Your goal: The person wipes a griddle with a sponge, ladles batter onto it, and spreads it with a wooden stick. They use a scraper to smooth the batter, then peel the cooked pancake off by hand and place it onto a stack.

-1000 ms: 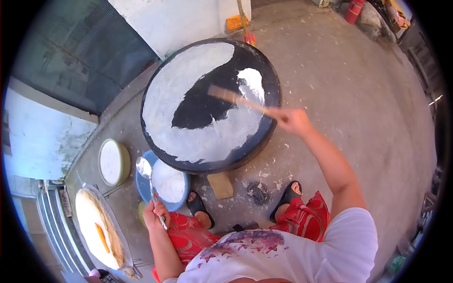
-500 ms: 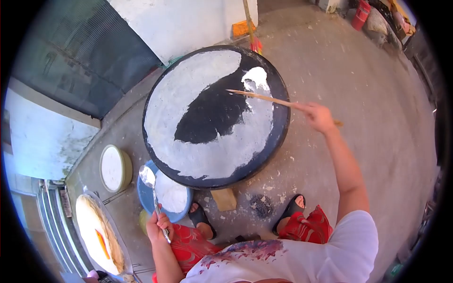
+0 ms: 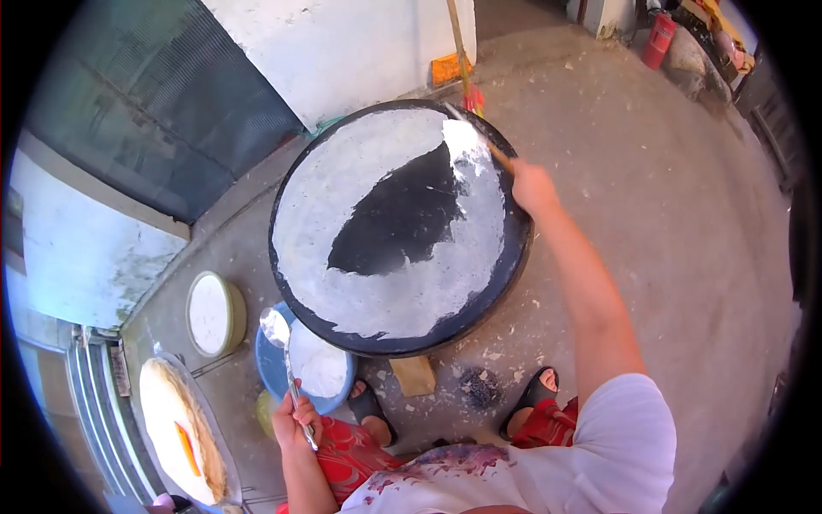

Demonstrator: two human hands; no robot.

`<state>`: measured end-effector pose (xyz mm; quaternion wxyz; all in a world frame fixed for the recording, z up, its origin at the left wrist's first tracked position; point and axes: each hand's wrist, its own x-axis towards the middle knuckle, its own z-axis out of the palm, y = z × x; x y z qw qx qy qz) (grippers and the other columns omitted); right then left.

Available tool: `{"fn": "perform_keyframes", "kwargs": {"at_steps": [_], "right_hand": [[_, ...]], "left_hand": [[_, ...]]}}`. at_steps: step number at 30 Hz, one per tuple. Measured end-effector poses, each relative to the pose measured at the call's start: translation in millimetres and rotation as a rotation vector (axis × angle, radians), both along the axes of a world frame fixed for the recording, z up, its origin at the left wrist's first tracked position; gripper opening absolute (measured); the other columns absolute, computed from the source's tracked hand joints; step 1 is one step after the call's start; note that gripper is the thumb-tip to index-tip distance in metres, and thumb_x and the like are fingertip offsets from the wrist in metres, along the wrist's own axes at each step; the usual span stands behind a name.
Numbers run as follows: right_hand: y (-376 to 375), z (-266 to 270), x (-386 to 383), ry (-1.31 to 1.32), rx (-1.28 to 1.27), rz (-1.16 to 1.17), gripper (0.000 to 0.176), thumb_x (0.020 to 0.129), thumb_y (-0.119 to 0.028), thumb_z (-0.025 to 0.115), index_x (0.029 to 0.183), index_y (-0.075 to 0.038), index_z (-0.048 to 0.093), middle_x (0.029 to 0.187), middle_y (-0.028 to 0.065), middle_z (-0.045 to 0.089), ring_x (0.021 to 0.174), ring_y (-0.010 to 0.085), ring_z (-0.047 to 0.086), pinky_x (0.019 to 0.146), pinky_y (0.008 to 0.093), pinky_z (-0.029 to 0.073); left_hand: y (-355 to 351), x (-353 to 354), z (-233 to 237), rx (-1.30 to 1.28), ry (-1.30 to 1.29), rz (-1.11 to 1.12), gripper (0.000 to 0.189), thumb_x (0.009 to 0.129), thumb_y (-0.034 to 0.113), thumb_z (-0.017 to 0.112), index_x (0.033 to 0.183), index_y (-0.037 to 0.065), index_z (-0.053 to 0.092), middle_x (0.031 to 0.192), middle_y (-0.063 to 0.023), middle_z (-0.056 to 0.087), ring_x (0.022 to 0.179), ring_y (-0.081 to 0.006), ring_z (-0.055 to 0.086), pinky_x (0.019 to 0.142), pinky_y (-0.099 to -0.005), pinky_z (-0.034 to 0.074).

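Observation:
My right hand (image 3: 533,188) is closed around the handle of a wooden batter spreader (image 3: 499,156). The spreader's blade rests along the far right rim of a large round black griddle (image 3: 398,210), beside a thick white mound of batter (image 3: 462,137). A thin whitish layer of batter (image 3: 317,206) rings the griddle, with a dark bare patch in the middle. Low on the left, my left hand (image 3: 297,420) grips a metal ladle (image 3: 289,368), its bowl coated with batter. The ladle is held over the edge of a blue basin (image 3: 265,355) of white batter.
A green-rimmed bucket (image 3: 235,317) of white liquid stands left of the basin. Further down lies a stack of thin flatbreads (image 3: 163,420) with an orange strip on top. A tan block (image 3: 413,375) sits under the griddle's near edge. A broom (image 3: 462,51) leans behind the griddle.
My right hand has moved up and left, bringing the spreader from across the griddle's middle to the far right rim beside the mound. My left hand keeps the ladle over the basin.

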<state>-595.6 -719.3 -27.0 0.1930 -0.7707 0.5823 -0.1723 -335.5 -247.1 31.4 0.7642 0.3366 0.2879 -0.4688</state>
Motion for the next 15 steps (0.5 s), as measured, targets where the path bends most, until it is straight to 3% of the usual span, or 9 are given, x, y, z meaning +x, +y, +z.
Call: {"fn": "perform_keyframes", "kwargs": {"at_steps": [2,4,5,6,9,12,15], "right_hand": [[13,-7,-13,-0.013,-0.012,0.057,0.028,0.083,-0.012,0.039,0.105,-0.008,0.056,0.09,0.0204,0.061,0.086,0.0351,0.059,0.076,0.0427,0.046],[24,-1,-25,-0.402,0.306,-0.088,0.026,0.084,-0.014,0.043,0.105,-0.01,0.058,0.088,0.02,0.061,0.086,0.0344,0.059,0.075,0.041,0.046],[8,-38,-32,-0.359,0.069,-0.122,0.026,0.085,-0.016,0.045,0.107,-0.011,0.058,0.088,0.0178,0.062,0.082,0.0299,0.061,0.073,0.0367,0.047],[17,-35,-27,-0.358,0.064,-0.124,0.026,0.085,-0.016,0.045,0.107,-0.011,0.058,0.088,0.0178,0.062,0.082,0.0299,0.061,0.073,0.0367,0.047],[39,-26,-9,-0.312,0.185,-0.052,0.026,0.085,-0.016,0.046,0.107,-0.01,0.058,0.089,0.0156,0.063,0.081,0.0253,0.062,0.073,0.0326,0.047],[30,-40,-2,-0.57,0.236,-0.075,0.026,0.084,-0.017,0.047,0.107,-0.012,0.059,0.094,0.015,0.062,0.085,0.0219,0.061,0.076,0.0281,0.046],[51,-28,14,-0.517,0.273,-0.081,0.027,0.085,-0.019,0.047,0.108,-0.016,0.059,0.097,0.0131,0.062,0.088,0.0233,0.06,0.078,0.0298,0.046]], "left_hand": [[3,-1,0,0.003,-0.047,-0.013,0.027,0.091,0.018,0.036,0.11,0.003,0.049,0.065,-0.0053,0.045,0.046,-0.0084,0.039,0.039,-0.0203,0.034],[5,0,2,-0.013,-0.032,-0.015,0.027,0.091,0.017,0.036,0.11,0.003,0.049,0.065,-0.0054,0.045,0.046,-0.0086,0.04,0.039,-0.0205,0.034],[5,1,2,-0.033,-0.025,-0.01,0.027,0.091,0.017,0.036,0.11,0.003,0.049,0.065,-0.0055,0.045,0.046,-0.0087,0.04,0.039,-0.0206,0.034],[7,2,3,-0.038,-0.024,-0.012,0.027,0.091,0.017,0.036,0.11,0.003,0.049,0.065,-0.0055,0.045,0.046,-0.0087,0.04,0.039,-0.0206,0.034],[13,3,1,-0.039,-0.018,-0.021,0.027,0.091,0.017,0.036,0.111,0.003,0.048,0.065,-0.0058,0.045,0.046,-0.0089,0.04,0.039,-0.0209,0.034],[19,4,2,-0.088,0.005,-0.022,0.027,0.091,0.018,0.036,0.111,0.004,0.048,0.065,-0.0061,0.045,0.046,-0.009,0.039,0.04,-0.0208,0.034],[26,3,6,-0.089,-0.012,-0.015,0.026,0.091,0.017,0.036,0.111,0.003,0.047,0.066,-0.0063,0.046,0.046,-0.009,0.039,0.04,-0.0207,0.033]]}}
